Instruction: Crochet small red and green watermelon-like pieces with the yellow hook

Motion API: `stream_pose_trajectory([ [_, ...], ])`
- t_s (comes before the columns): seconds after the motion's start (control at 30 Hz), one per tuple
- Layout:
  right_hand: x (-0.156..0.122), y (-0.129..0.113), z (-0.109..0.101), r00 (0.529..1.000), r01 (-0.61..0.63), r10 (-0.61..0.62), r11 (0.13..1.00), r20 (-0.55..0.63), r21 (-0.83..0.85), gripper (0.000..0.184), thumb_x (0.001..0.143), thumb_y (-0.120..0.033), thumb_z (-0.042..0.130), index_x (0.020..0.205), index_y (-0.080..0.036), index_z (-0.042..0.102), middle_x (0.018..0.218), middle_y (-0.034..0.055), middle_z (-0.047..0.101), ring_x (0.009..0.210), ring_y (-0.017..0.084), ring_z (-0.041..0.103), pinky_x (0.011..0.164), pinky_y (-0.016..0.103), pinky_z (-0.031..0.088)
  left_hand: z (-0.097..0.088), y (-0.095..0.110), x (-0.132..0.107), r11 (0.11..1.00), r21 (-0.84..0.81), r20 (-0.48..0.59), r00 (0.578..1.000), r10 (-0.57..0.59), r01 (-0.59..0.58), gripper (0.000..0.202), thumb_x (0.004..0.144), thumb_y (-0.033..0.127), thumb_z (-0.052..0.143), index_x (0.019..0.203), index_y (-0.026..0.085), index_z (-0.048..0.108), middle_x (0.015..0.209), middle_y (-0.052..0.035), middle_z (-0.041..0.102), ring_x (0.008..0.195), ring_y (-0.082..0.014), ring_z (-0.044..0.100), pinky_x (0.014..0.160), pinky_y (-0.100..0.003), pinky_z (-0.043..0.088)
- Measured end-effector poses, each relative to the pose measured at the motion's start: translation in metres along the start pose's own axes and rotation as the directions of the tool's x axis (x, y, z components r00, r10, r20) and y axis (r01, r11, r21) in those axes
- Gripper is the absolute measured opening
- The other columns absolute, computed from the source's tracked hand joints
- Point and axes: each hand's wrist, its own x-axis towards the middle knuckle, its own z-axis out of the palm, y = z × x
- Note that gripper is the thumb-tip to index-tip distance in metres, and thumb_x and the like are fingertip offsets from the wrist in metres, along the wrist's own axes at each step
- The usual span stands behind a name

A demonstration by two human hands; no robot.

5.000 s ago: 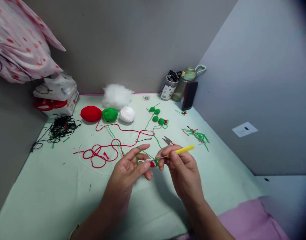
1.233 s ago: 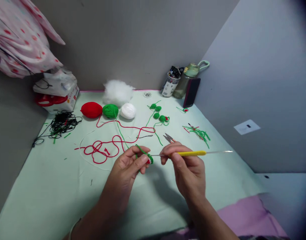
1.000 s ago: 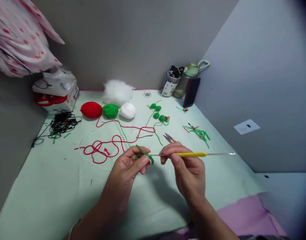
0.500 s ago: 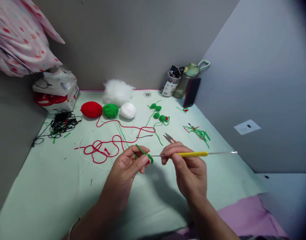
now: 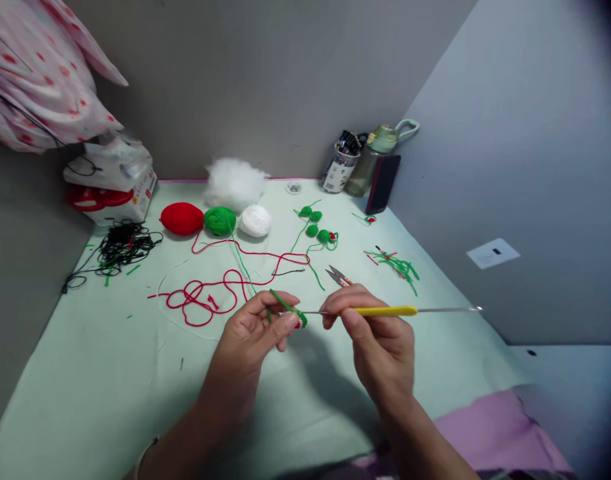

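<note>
My left hand (image 5: 252, 340) pinches a small green, white and red crochet piece (image 5: 301, 320) between thumb and fingers. Green yarn (image 5: 284, 300) runs over its index finger and back to the green yarn ball (image 5: 220, 221). In my right hand (image 5: 375, 333) is a yellow-handled crochet hook (image 5: 385, 311), held nearly level like a pen. The hook's thin left end reaches the crochet piece at the left fingertips; how it sits in the stitches is too small to tell. Its other metal end points right.
Beyond the hands lie a red yarn ball (image 5: 182, 219), a white yarn ball (image 5: 255, 221), white stuffing (image 5: 235, 183), loose red yarn (image 5: 198, 293) and scissors (image 5: 339, 276). Small green crocheted pieces (image 5: 315, 217), yarn scraps (image 5: 395, 263), a bottle (image 5: 368, 163) and a phone (image 5: 384, 185) are rightward.
The hook has shifted slightly, its free right end now a little farther right and lower. Both hands keep nearly the same place and grip.
</note>
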Motion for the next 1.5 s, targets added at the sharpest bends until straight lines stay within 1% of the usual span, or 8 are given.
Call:
stream_pose_trajectory([
  [0.2, 0.001, -0.004, 0.000, 1.000, 0.005, -0.004, 0.999, 0.031, -0.040, 0.019, 0.105, -0.021, 0.060, 0.099, -0.024, 0.077, 0.082, 0.0032, 0.070, 0.079, 0.020, 0.064, 0.072, 0.036, 0.051, 0.000, -0.002, 0.000, 1.000, 0.025, -0.014, 1.000, 0.009, -0.009, 0.041, 0.081, 0.028, 0.088, 0.120, 0.024, 0.076, 0.077, 0.0040, 0.062, 0.059, -0.0086, 0.046, 0.050, -0.021, 0.032],
  [0.43, 0.001, -0.008, -0.003, 0.998, 0.015, -0.010, 0.997, 0.060, -0.078, 0.021, 0.105, -0.018, 0.058, 0.098, -0.025, 0.076, 0.082, 0.0020, 0.070, 0.081, 0.019, 0.064, 0.075, 0.036, 0.050, -0.003, -0.001, 0.000, 0.995, 0.093, -0.008, 0.999, 0.041, -0.040, 0.072, 0.079, 0.032, 0.090, 0.146, 0.026, 0.066, 0.074, 0.0033, 0.065, 0.056, -0.0099, 0.042, 0.053, -0.025, 0.032],
  [0.63, 0.003, -0.013, -0.007, 0.995, 0.017, -0.010, 0.998, 0.102, -0.061, 0.019, 0.105, -0.018, 0.059, 0.098, -0.024, 0.076, 0.083, 0.0016, 0.070, 0.081, 0.017, 0.064, 0.075, 0.034, 0.051, -0.005, 0.007, -0.001, 0.988, 0.155, 0.041, 0.999, 0.004, -0.010, 0.078, 0.080, 0.030, 0.088, 0.153, 0.026, 0.059, 0.071, 0.0034, 0.065, 0.056, -0.0105, 0.040, 0.055, -0.025, 0.032],
  [0.8, 0.004, -0.017, -0.011, 0.989, -0.033, 0.041, 0.998, 0.141, -0.059, 0.020, 0.105, -0.020, 0.059, 0.097, -0.023, 0.076, 0.082, 0.0031, 0.069, 0.080, 0.019, 0.065, 0.073, 0.035, 0.052, -0.011, 0.012, 0.002, 0.983, 0.180, 0.153, 0.986, -0.063, 0.035, 0.091, 0.082, 0.030, 0.087, 0.163, 0.027, 0.046, 0.072, 0.0036, 0.066, 0.055, -0.0105, 0.039, 0.055, -0.026, 0.031],
  [0.97, 0.003, -0.015, -0.013, 0.988, -0.052, 0.055, 0.998, 0.148, -0.022, 0.019, 0.105, -0.022, 0.059, 0.097, -0.022, 0.077, 0.080, 0.0042, 0.069, 0.078, 0.021, 0.065, 0.070, 0.037, 0.052, -0.012, 0.012, 0.004, 0.986, 0.149, 0.155, 0.982, -0.104, 0.081, 0.107, 0.074, 0.025, 0.092, 0.166, 0.028, 0.039, 0.072, 0.0059, 0.064, 0.053, -0.0082, 0.032, 0.057, -0.026, 0.029],
  [1.07, 0.001, -0.010, -0.011, 0.994, -0.060, 0.056, 0.998, 0.089, 0.038, 0.019, 0.105, -0.023, 0.060, 0.097, -0.022, 0.078, 0.079, 0.0042, 0.069, 0.077, 0.020, 0.064, 0.069, 0.036, 0.051, -0.011, 0.011, 0.003, 0.989, 0.124, 0.142, 0.985, -0.101, 0.083, 0.106, 0.072, 0.023, 0.093, 0.164, 0.029, 0.042, 0.075, 0.0059, 0.064, 0.052, -0.0065, 0.026, 0.056, -0.025, 0.027],
  [1.2, -0.002, -0.006, -0.008, 0.998, -0.057, 0.055, 0.993, 0.018, 0.101, 0.019, 0.105, -0.023, 0.061, 0.099, -0.023, 0.079, 0.082, 0.0039, 0.070, 0.078, 0.019, 0.063, 0.069, 0.034, 0.050, -0.008, 0.013, 0.000, 0.991, 0.121, 0.110, 0.991, -0.072, 0.058, 0.093, 0.074, 0.027, 0.092, 0.158, 0.030, 0.052, 0.079, 0.0051, 0.063, 0.053, -0.0060, 0.029, 0.054, -0.025, 0.028],
  [1.5, -0.003, -0.006, -0.005, 0.997, -0.074, 0.072, 0.991, 0.026, 0.114, 0.018, 0.105, -0.024, 0.062, 0.098, -0.023, 0.079, 0.081, 0.0033, 0.070, 0.075, 0.018, 0.063, 0.070, 0.034, 0.051, -0.010, 0.008, 0.003, 0.991, 0.133, 0.123, 0.992, -0.015, -0.001, 0.065, 0.081, 0.033, 0.088, 0.143, 0.028, 0.067, 0.081, 0.0042, 0.059, 0.054, -0.0066, 0.033, 0.052, -0.025, 0.026],
])
